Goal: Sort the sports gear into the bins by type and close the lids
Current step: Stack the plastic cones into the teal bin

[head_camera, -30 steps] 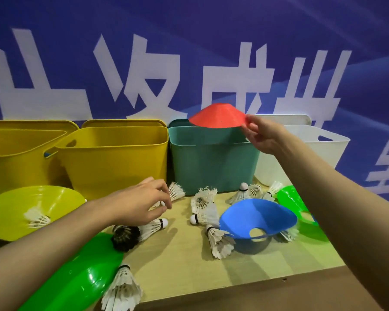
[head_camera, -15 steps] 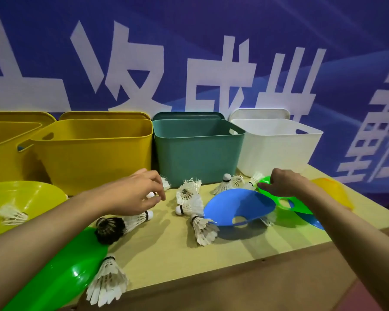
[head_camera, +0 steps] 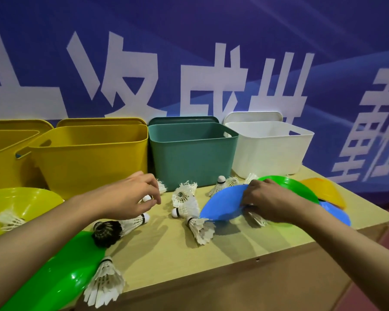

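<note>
Barely started: our right hand [head_camera: 264, 200] pinches the blue cone [head_camera: 222, 205] by its edge, tilted up off the table [head_camera: 166, 254] in front of the teal bin [head_camera: 192, 153]. Left hand [head_camera: 130, 198] curls around a shuttlecock [head_camera: 147, 198] by the yellow bin [head_camera: 90, 158]. Loose shuttlecocks and more cones remain scattered; all lids off. Since a second ago, the red cone we held over the teal bin is gone from view and the right hand has dropped to the table.

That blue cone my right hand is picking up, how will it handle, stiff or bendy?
The blue cone probably flexes: its thin rim looks curved up where the right hand pinches it. It likely weighs little, being a shallow shell. Its glossy plastic may slip in a loose grip.
</note>
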`<state>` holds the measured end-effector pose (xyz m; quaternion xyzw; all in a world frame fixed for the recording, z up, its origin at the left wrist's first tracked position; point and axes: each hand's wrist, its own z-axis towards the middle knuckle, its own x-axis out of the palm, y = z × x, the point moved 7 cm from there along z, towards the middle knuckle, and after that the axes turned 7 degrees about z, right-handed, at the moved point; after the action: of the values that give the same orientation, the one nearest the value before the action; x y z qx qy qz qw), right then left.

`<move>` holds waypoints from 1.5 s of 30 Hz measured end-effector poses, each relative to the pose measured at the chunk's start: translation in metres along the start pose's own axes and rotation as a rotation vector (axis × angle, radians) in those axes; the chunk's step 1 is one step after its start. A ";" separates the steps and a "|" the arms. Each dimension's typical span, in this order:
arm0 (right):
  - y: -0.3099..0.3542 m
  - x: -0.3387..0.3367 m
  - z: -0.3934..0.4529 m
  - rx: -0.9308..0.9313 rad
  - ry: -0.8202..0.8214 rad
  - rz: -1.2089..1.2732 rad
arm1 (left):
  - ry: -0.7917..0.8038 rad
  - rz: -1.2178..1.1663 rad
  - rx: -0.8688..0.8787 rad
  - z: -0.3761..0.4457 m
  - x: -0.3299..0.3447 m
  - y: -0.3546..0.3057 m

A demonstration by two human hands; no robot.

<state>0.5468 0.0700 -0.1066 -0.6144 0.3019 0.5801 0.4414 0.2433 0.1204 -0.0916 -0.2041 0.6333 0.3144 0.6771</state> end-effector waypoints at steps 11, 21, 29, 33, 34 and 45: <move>-0.056 -0.150 0.057 0.175 -0.717 1.000 | -0.012 -0.003 -0.061 -0.012 -0.004 0.026; -0.100 -0.069 0.185 0.727 -0.642 1.523 | 0.050 -0.018 -0.101 -0.025 0.009 0.050; -0.129 -0.036 0.067 0.653 -0.529 1.381 | 0.050 -0.038 -0.050 0.005 0.012 0.023; -0.163 -0.016 -0.008 0.720 -0.500 1.013 | 0.069 -0.033 0.003 0.024 0.012 -0.006; -0.175 -0.007 -0.023 0.749 -0.449 0.864 | 0.074 -0.025 0.018 0.029 0.012 -0.013; -0.169 0.071 -0.112 0.637 0.144 0.295 | 0.075 0.002 0.116 0.077 0.010 -0.063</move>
<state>0.7564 0.0525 -0.1511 -0.4352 0.5832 0.4697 0.4998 0.3424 0.1286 -0.1002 -0.1754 0.6755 0.2701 0.6633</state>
